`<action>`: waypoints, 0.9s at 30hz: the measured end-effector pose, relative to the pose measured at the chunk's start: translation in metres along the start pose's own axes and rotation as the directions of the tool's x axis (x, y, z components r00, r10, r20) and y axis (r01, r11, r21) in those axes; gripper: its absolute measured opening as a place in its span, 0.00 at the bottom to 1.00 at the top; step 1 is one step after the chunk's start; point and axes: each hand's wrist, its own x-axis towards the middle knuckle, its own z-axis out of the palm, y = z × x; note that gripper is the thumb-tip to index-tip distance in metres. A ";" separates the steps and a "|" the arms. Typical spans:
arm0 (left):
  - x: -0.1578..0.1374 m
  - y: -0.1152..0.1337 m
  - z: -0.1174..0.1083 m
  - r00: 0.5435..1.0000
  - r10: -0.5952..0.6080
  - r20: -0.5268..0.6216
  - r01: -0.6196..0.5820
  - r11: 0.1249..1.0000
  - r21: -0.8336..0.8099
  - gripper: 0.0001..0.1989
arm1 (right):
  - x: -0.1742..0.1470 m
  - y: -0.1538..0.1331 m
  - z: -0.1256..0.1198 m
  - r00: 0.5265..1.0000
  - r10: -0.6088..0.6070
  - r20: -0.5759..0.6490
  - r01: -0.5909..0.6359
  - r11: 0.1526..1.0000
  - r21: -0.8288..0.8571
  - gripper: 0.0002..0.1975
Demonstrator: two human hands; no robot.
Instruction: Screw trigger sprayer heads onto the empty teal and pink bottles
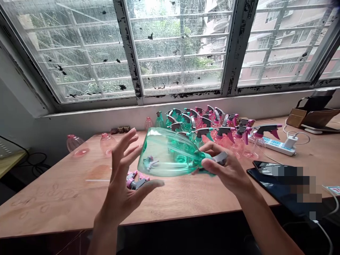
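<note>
Centrally, a green bottle (167, 156) is held on its side above the table (66, 193), its neck toward the right hand (227, 168) and its broad base toward the left hand (120, 180). The right fingers and thumb pinch the neck, below the grey trigger (220, 157), presumably because this narrow part gives a sure hold; whether the sprayer is fully tightened cannot be told. The left fingers are raised and somewhat spread, the thumb well apart, making a gap that seems suited to the wide base; whether they touch it is unclear. Loose sprayer heads (138, 183) lie on the wood near the left hand, probably for easy reach. Farther left, two pink bottles (106, 141) stand without sprayers, well apart from the fitted bottles (259, 145) crowded toward the window (180, 49); the spacing likely makes them easy to tell apart. At the right, a phone (265, 168) overlaps a tablet (265, 182), apparently set outside the working space.
</note>
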 end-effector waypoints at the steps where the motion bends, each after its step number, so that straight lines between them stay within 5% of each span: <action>1: 0.000 0.000 0.001 0.999 -0.045 -0.003 0.045 0.999 -0.011 0.36 | -0.002 0.001 0.001 0.994 -0.081 -0.073 0.073 0.992 -0.106 0.21; 5: 0.001 -0.001 0.007 0.989 -0.130 -0.069 0.126 0.990 -0.069 0.21 | -0.005 0.001 0.005 0.970 -0.205 -0.130 0.156 0.937 -0.312 0.20; 9: 0.006 0.000 0.007 0.993 -0.020 -0.120 0.010 0.997 -0.080 0.23 | 0.001 0.001 0.001 0.995 -0.099 -0.006 0.097 0.981 -0.167 0.19; 12: 0.006 -0.001 -0.001 0.992 0.054 -0.110 -0.059 0.997 -0.044 0.26 | 0.000 0.002 -0.004 0.978 -0.207 0.006 0.200 0.938 -0.283 0.19; 15: 0.001 -0.004 -0.012 0.997 -0.028 0.067 0.024 0.997 0.074 0.41 | -0.005 -0.001 -0.008 0.900 -0.426 0.090 0.389 0.695 -0.604 0.17; 18: -0.004 -0.003 -0.011 0.957 -0.059 0.286 -0.017 0.966 0.257 0.54 | -0.009 -0.008 -0.007 0.799 -0.502 0.331 0.554 0.399 -0.731 0.15; 22: -0.006 0.007 0.014 0.847 -0.035 0.530 -0.146 0.944 0.296 0.52 | -0.007 -0.011 -0.002 0.723 -0.427 0.544 0.674 0.261 -0.691 0.18; 24: -0.005 0.011 0.030 0.845 -0.071 0.531 -0.124 0.938 0.323 0.46 | -0.006 -0.008 -0.003 0.742 -0.398 0.540 0.656 0.262 -0.708 0.22; 27: -0.005 0.012 0.050 0.882 -0.069 0.465 -0.123 0.921 0.370 0.39 | -0.004 -0.002 -0.011 0.850 -0.317 0.421 0.519 0.365 -0.773 0.27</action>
